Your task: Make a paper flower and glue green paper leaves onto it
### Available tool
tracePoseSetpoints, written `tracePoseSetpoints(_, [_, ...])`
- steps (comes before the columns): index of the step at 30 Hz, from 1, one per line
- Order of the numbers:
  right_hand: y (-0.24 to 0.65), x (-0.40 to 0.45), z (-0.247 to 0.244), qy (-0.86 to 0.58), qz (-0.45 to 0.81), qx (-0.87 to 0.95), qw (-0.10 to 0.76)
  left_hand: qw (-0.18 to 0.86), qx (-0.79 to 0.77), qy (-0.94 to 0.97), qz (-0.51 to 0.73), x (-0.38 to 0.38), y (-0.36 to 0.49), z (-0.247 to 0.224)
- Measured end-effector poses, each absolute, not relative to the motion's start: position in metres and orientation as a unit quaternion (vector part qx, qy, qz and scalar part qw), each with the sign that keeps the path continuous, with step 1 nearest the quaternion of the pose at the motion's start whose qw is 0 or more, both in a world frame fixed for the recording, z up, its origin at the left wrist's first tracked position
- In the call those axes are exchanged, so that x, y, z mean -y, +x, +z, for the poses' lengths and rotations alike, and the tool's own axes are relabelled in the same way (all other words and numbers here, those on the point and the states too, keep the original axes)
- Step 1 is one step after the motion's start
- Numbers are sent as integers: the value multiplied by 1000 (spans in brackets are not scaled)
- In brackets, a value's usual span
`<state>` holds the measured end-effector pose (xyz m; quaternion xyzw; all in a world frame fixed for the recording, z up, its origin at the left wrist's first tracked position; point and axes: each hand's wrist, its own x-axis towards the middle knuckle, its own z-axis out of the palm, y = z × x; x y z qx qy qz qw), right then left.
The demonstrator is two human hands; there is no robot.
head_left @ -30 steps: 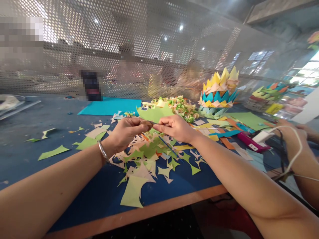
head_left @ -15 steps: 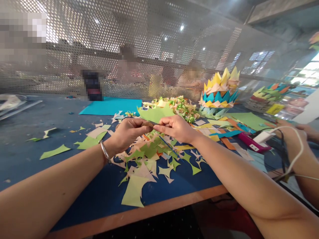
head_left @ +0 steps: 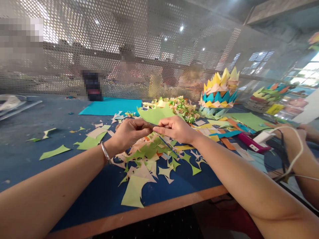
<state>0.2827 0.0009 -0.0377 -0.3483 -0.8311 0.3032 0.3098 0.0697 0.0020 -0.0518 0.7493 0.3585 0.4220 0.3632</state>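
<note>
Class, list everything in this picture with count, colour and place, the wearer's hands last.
Table: one, blue, across the view
Screen: one, grey, back
Scraps: many, mixed, around hands
Sheet: one, turquoise, rear left
Notched sheet: one, green, behind hands
Folded pieces: many, green and cream, behind hands
Spiky paper stacks: two, multicoloured, rear right
Stick: one, blue, among scraps
Socket block: one, magenta, right
Cable: one, white, right
Blurred object: one, dark, rear left
Left hand, right hand: bare, centre, fingertips together
</note>
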Motion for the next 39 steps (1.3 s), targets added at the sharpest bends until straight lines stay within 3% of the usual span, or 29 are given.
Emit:
tracePoseSetpoints(9, [283,-2,-39,-346,280,838,315,326,-376,762,414,-5,67,-55])
tracePoseSetpoints(17, [285,-2,-39,-351,259,828,354,367,-382,731,430,-6,67,-59])
tracePoseSetpoints(24, [286,-1,-36,-381,217,822,362,385,-452,737,323,0,62,-51])
tracePoseSetpoints(29, [283,5,-31,-432,170,831,307,404,-459,760,218,10,61,-42])
tracePoseSetpoints(34, [283,5,-29,-483,129,837,224,292,-464,828,121,11,61,-41])
tracePoseSetpoints(39, [282,4,-29,-493,111,843,183,282,-442,846,96,10,60,-44])
